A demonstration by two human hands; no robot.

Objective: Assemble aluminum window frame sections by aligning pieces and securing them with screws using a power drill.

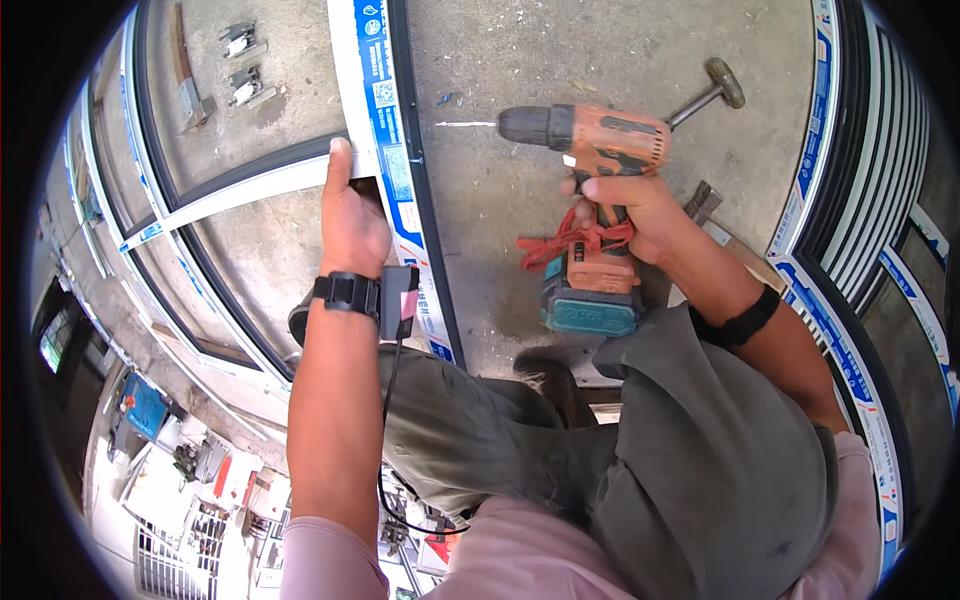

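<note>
One head-worn fisheye looks steeply down, close over the person's arms and concrete floor (620, 40).

Orange cordless drill (600, 150) points left, level, toward the white window frame (395, 150).

Left arm up from lower edge, forearm near vertical, bare, with dark watch (347, 292) at wrist. Left hand (352, 215) stretched forward, back of hand up, fingers curled over and clamped on a white bar. Right arm in from lower right, bent at elbow, forearm angled up-left, black band (742, 322) round it. Right hand (632, 212) wrapped tight round a handle, knuckles up, forefinger extended forward.
</note>
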